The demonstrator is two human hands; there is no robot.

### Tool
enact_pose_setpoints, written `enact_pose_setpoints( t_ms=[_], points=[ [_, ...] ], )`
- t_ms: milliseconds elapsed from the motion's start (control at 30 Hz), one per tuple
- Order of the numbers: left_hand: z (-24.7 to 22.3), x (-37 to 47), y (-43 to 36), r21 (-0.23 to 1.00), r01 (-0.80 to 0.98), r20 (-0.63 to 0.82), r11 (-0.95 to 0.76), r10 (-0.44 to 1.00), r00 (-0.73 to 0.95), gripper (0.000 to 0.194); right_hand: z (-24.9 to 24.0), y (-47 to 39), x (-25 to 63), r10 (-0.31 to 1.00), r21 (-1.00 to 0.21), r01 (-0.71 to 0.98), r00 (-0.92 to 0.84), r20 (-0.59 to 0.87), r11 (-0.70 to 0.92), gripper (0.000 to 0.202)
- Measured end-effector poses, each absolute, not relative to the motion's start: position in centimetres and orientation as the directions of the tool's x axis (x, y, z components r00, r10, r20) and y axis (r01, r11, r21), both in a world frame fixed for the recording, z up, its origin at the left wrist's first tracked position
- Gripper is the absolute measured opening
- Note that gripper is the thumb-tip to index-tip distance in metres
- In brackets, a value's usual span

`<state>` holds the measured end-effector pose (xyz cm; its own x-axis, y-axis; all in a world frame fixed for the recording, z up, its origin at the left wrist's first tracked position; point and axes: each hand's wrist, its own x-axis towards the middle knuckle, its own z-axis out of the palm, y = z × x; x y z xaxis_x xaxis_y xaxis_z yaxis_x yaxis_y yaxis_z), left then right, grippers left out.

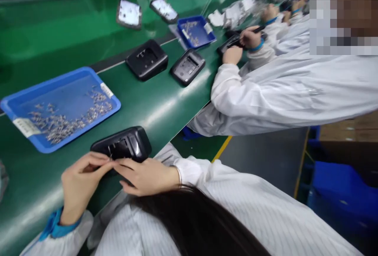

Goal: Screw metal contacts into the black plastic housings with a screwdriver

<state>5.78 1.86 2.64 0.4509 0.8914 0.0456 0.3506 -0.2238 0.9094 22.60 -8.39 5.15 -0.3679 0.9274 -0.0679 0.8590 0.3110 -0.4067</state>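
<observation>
A black plastic housing (137, 144) with a recessed middle and small metal contacts lies on the green bench in front of me. My left hand (81, 179), with a blue wrist strap, is closed in a pinch at its near left edge. A tiny metal piece shows at those fingertips, too small to make out clearly. My right hand (147, 177) lies along the near side of the housing, its fingers stretched towards the left fingertips and its thumb apart. Just beyond the housing is a blue tray (67, 77) holding many small metal parts (63, 128).
Two more black housings (147, 60) (188, 67) lie farther along the green bench (153, 102). Behind them stands a smaller blue tray (202, 35) of small parts. To the right, a co-worker's hands (251, 37) handle a dark housing. Blue bins (339, 185) stand on the floor.
</observation>
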Motion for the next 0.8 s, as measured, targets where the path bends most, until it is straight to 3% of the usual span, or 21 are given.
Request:
enact_pose_setpoints(
  t_ms=[167, 333, 500, 667, 800],
  points=[
    [2.9, 5.0, 1.5, 0.850, 0.367, 0.170, -0.378, 0.856, 0.488, 0.005, 4.4, -7.6, 22.1, 0.885, -0.340, 0.842, -0.462, -0.054, 0.419, 0.054],
    [1.9, 4.9, 1.8, 0.685, 0.418, 0.313, -0.597, 0.759, 0.570, 0.004, 4.4, -7.0, 22.8, 0.840, -0.319, 0.812, -0.537, -0.080, 0.489, 0.052],
    [2.0, 5.6, 2.7, 0.590, 0.515, 0.260, -0.621, 0.751, 0.607, 0.008, 4.5, -7.0, 22.9, 0.831, -0.349, 0.796, -0.551, -0.079, 0.495, 0.049],
    [2.6, 6.2, 3.4, 0.615, 0.529, 0.173, -0.584, 0.755, 0.633, 0.009, 4.0, -7.2, 22.9, 0.844, -0.375, 0.782, -0.537, -0.001, 0.497, 0.047],
    [2.3, 6.2, 3.9, 0.652, 0.483, 0.189, -0.584, 0.743, 0.642, 0.008, 3.8, -7.4, 22.9, 0.847, -0.373, 0.779, -0.531, 0.035, 0.504, 0.046]
  ],
)
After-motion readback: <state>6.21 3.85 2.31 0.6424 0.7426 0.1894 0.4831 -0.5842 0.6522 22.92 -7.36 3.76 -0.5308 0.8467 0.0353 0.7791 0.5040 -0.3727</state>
